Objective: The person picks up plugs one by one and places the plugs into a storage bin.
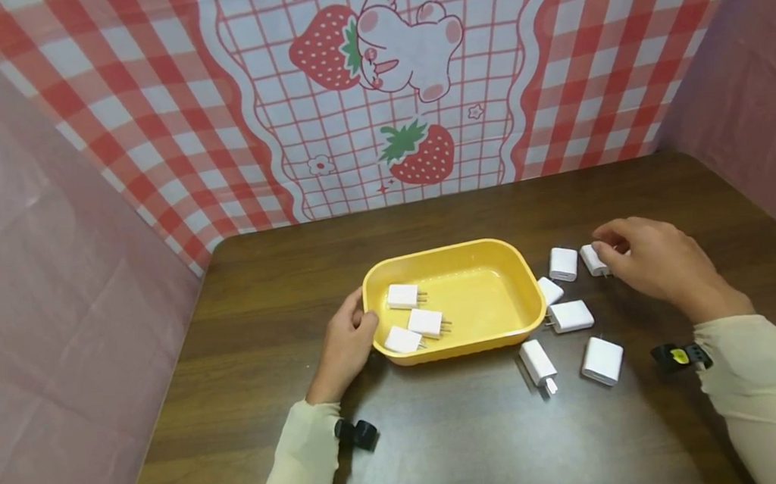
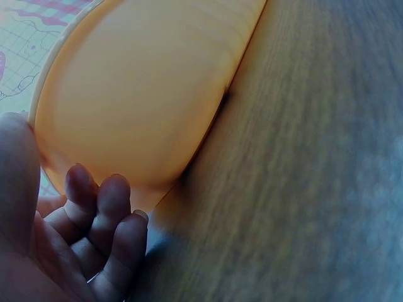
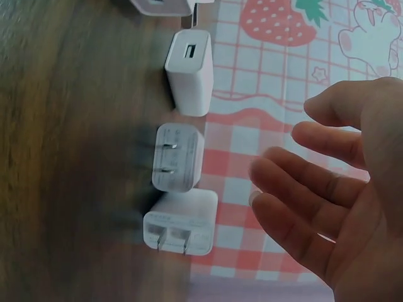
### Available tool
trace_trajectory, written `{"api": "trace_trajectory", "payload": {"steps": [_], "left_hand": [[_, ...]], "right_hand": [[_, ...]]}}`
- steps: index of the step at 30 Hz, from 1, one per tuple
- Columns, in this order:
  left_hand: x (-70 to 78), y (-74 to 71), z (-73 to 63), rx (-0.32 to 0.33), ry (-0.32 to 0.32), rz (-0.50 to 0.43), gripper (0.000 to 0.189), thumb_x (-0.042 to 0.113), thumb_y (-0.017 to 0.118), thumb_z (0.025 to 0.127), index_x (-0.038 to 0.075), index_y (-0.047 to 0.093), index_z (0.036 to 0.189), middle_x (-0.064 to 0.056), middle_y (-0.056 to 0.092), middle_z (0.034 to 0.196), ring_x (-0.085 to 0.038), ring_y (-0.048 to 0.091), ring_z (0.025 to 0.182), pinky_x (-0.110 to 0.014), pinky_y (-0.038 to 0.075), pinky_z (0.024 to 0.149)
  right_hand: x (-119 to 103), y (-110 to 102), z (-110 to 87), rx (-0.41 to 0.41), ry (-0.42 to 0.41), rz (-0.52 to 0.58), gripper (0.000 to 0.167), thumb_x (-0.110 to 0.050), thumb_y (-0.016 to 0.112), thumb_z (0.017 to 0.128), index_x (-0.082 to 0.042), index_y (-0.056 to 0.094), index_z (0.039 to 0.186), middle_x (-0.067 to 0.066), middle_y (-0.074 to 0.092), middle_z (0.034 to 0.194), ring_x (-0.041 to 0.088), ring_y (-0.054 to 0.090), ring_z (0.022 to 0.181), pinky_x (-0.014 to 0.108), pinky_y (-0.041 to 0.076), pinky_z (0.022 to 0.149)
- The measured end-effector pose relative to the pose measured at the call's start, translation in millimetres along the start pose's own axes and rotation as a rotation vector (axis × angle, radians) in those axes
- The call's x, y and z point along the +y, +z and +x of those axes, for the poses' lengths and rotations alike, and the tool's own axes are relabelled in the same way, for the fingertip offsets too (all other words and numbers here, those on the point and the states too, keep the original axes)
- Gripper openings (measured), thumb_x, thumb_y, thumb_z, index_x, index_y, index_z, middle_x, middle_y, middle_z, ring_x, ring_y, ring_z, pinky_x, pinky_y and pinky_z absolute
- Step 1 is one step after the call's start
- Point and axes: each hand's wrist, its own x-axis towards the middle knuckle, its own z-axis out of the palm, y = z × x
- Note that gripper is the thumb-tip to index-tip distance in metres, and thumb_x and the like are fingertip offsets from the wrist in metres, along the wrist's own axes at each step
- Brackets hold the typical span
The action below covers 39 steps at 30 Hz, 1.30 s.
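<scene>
A shallow yellow plastic tray [image 1: 458, 347] stands on the table with three white charger plugs inside, one of them a plug [image 1: 402, 296] near its left end. My left hand [image 1: 346, 344] grips that end, thumb at the rim and fingers against the outer wall [image 2: 145, 94]. Over on the right, my right hand [image 1: 663, 262] hovers above a white charger plug [image 1: 592, 260], partly covering it in the head view. In the right wrist view its fingers [image 3: 296, 233] are spread and loosely bent, apart from the plugs, with nothing between them. A pronged charger [image 3: 179, 157] lies nearest those fingers.
Several more white chargers lie right of the tray, among them one charger [image 1: 563, 264] at the back, one [image 1: 603, 361] in front and one [image 1: 538, 363] by the tray's near corner. A checked strawberry cloth [image 1: 415, 156] hangs behind the brown wooden table [image 1: 263, 305].
</scene>
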Motion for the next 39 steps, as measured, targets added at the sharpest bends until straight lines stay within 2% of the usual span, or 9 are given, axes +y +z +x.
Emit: {"api": "trace_trajectory", "payload": {"steps": [5, 14, 19, 23, 30, 39], "left_hand": [[-0.6, 0.0, 0.1, 0.001, -0.004, 0.004, 0.054, 0.022, 0.054, 0.093, 0.012, 0.051, 0.146, -0.002, 0.052, 0.067, -0.017, 0.046, 0.055, -0.029, 0.037, 0.052], [-2.0, 0.9, 0.7, -0.010, 0.008, -0.008, 0.054, 0.021, 0.054, 0.093, 0.012, 0.051, 0.147, -0.002, 0.053, 0.067, -0.018, 0.047, 0.056, -0.030, 0.038, 0.053], [-1.6, 0.3, 0.6, -0.014, 0.001, -0.007, 0.055, 0.022, 0.054, 0.094, 0.011, 0.050, 0.147, -0.002, 0.055, 0.068, -0.018, 0.048, 0.056, -0.031, 0.039, 0.054], [-1.5, -0.3, 0.7, -0.008, 0.005, -0.006, 0.055, 0.022, 0.054, 0.094, 0.011, 0.050, 0.147, -0.002, 0.054, 0.068, -0.018, 0.047, 0.056, -0.030, 0.039, 0.053], [-0.9, -0.6, 1.0, -0.005, 0.003, 0.001, 0.055, 0.023, 0.054, 0.093, 0.011, 0.050, 0.147, -0.002, 0.053, 0.068, -0.017, 0.047, 0.056, -0.030, 0.038, 0.053], [-1.1, -0.5, 0.5, -0.005, 0.005, 0.000, 0.054, 0.021, 0.054, 0.093, 0.012, 0.051, 0.147, -0.002, 0.052, 0.068, -0.018, 0.047, 0.056, -0.030, 0.038, 0.053]], "right_hand": [[5.6, -0.4, 1.3, -0.019, 0.013, 0.002, 0.037, -0.027, 0.064, 0.095, -0.001, 0.064, 0.122, 0.023, 0.061, 0.114, 0.039, 0.057, 0.100, 0.061, 0.047, 0.078], [22.0, -1.4, 5.8, -0.129, 0.037, -0.006, 0.044, -0.032, 0.061, 0.096, -0.001, 0.061, 0.127, 0.030, 0.051, 0.125, 0.047, 0.052, 0.108, 0.070, 0.041, 0.083], [28.3, 0.3, 5.5, -0.158, 0.056, -0.019, 0.044, -0.032, 0.060, 0.096, -0.003, 0.059, 0.129, 0.030, 0.046, 0.129, 0.050, 0.049, 0.112, 0.073, 0.039, 0.083], [31.5, 0.6, 5.2, -0.172, 0.073, -0.025, 0.045, -0.031, 0.061, 0.096, -0.001, 0.058, 0.130, 0.032, 0.045, 0.129, 0.052, 0.045, 0.115, 0.075, 0.036, 0.085], [36.8, 0.5, 3.2, -0.252, 0.106, -0.045, 0.052, -0.032, 0.064, 0.094, 0.001, 0.054, 0.134, 0.035, 0.042, 0.129, 0.055, 0.046, 0.112, 0.076, 0.035, 0.085], [40.9, 1.1, 2.8, -0.257, 0.080, -0.064, 0.054, -0.026, 0.066, 0.094, 0.002, 0.049, 0.137, 0.036, 0.048, 0.125, 0.053, 0.048, 0.110, 0.076, 0.038, 0.083]]}}
